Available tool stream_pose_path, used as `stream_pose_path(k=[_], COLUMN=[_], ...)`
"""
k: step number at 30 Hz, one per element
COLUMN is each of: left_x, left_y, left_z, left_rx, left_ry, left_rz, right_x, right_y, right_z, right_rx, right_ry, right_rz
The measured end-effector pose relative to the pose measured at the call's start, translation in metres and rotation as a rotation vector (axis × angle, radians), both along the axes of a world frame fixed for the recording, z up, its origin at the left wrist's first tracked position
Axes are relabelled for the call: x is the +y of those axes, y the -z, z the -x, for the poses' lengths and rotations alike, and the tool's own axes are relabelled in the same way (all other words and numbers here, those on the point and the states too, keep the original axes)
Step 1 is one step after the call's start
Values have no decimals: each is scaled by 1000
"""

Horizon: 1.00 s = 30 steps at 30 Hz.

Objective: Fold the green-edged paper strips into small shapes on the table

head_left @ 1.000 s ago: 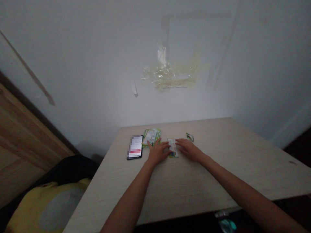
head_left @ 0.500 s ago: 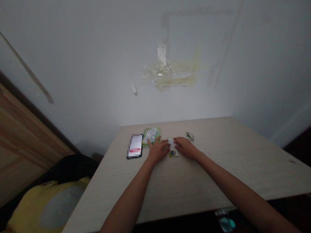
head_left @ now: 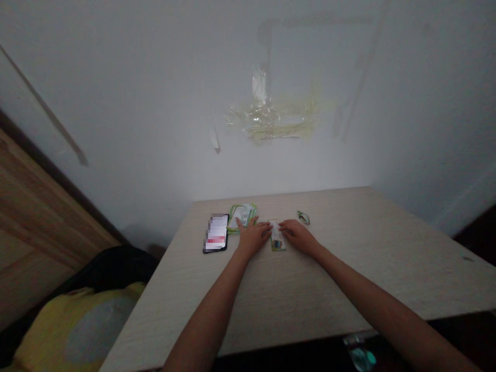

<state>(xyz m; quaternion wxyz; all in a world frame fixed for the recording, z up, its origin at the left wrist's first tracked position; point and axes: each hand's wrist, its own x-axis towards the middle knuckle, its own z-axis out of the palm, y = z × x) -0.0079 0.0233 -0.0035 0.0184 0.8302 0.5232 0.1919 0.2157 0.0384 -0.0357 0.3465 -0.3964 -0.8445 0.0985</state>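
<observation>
A small, narrow wrapper (head_left: 278,243), folded flat and printed in pale and coloured patches, lies on the table between my hands. At its left edge are the fingertips of my left hand (head_left: 253,236), whose fingers are spread with the thumb stretched away. My right hand (head_left: 299,235) rests low from the other side, fingers stretched over the wrapper's upper right edge. Just beyond my left hand sits a loose pile of green and white wrappers (head_left: 243,213), partly covered by my thumb and fingers. A crumpled green scrap (head_left: 304,217) lies behind my right hand.
A phone (head_left: 217,235) with a lit screen lies left of the pile. The pale wooden table (head_left: 302,299) meets a wall (head_left: 155,103) marked with old tape. A yellow and grey plush thing (head_left: 77,328) is at lower left. Below the front edge is a clear and teal object (head_left: 362,356).
My right fingers have drawn in slightly and shifted along the wrapper's right edge. My left thumb has come off the wrapper's lower part, uncovering its coloured print. The pile and phone stay put.
</observation>
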Motion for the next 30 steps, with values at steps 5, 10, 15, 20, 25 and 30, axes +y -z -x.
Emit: stream_pose_path(k=[5,10,15,20,25,30], left_x=[1,-3,-7,-13,-17,-17], left_y=[2,4,3,1,3,3], left_z=[0,-2,-1,1,1,1], left_rx=[-16,-9,-15,-48,-103,-98], left_ry=[0,-2,-12,-109,-120,-98], left_rz=[3,-22,-30,-5,27,53], right_x=[-2,-4,-11,-14,-13,-15], right_y=[1,-4,-13,-14,-9,-9], right_z=[-5,-2,2,2,-1,-4], right_rx=[75,40,-67,-108,-124,-137], right_ry=[-16,-75,-86,2,87,3], right_rz=[-9,-1,-3,-47,-54,-65])
